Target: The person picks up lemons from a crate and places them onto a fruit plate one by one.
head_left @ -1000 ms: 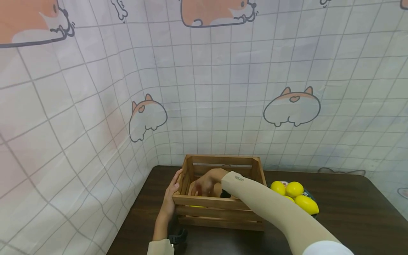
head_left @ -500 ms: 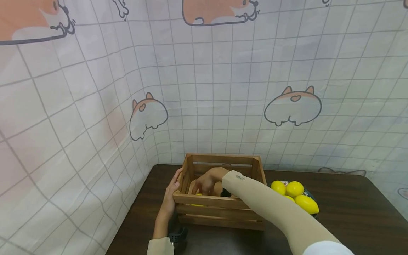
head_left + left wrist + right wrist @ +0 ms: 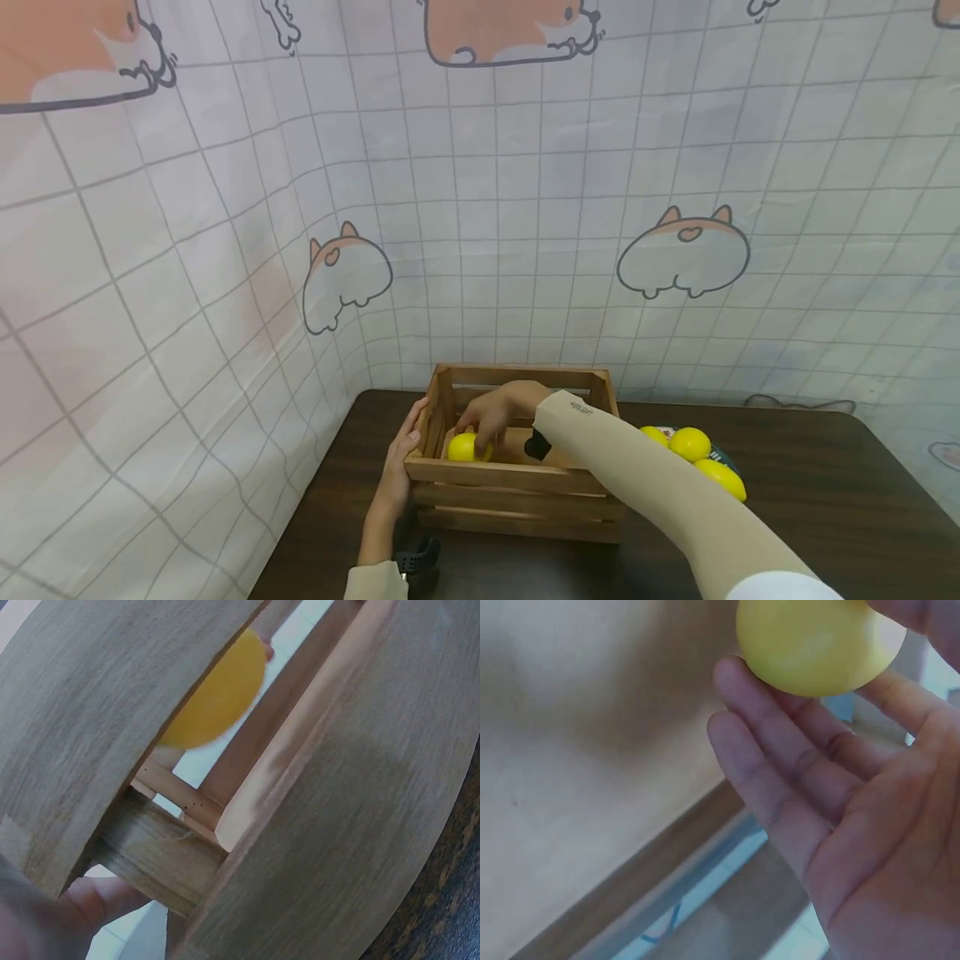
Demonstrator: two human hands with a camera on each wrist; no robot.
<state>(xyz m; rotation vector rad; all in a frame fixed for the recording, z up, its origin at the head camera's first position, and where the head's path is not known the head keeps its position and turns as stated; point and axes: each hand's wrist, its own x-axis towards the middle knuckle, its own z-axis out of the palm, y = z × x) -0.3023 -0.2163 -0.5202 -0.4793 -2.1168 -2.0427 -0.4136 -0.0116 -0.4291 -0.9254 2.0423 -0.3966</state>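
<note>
My right hand [image 3: 491, 414] reaches down into a slatted wooden crate [image 3: 517, 477] and pinches a yellow lemon [image 3: 461, 447] between thumb and fingers. In the right wrist view the lemon [image 3: 817, 645] sits at the fingertips, above the pale crate bottom [image 3: 592, 735]. Through a gap between the slats, the left wrist view shows the lemon [image 3: 221, 697] raised inside. My left hand [image 3: 397, 462] grips the crate's left end, fingers at the top rim; its thumb [image 3: 112, 896] shows by the corner post.
Right of the crate, several more lemons [image 3: 690, 444] lie together on a dark printed bag [image 3: 723, 457], partly behind my right sleeve. The dark wooden table [image 3: 810, 475] meets a grid-patterned curtain [image 3: 525, 275] at the back and left. A cable [image 3: 798, 404] runs along the far edge.
My right hand has risen inside the crate and shifted slightly right, bringing the lemon up into view above the front slat. The left hand keeps its place on the crate.
</note>
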